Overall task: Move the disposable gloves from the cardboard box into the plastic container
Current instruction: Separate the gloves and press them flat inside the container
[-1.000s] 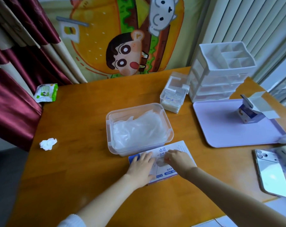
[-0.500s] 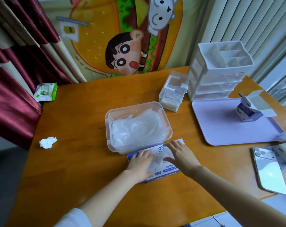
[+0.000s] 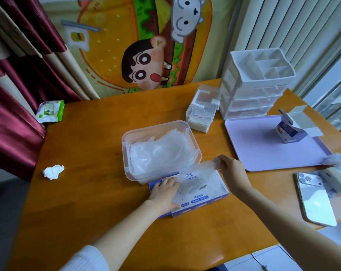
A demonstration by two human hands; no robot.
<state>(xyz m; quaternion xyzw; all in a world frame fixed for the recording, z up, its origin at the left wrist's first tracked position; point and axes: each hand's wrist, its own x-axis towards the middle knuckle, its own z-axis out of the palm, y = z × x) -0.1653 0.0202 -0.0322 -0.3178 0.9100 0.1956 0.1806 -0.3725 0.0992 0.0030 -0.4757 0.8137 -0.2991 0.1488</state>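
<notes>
The left hand (image 3: 164,193) lies flat on the cardboard box (image 3: 208,194); the right hand (image 3: 231,172) pinches a glove (image 3: 205,166) half out of its slot, beside the plastic container (image 3: 158,127). A sharp tug might tear it or drag out extras

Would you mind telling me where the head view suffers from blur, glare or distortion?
Head view: the wide lens bows the table edges; the right border is smeared around the phone, whose back glares; the glove in the right hand looks soft; the box print is sharp.
</notes>
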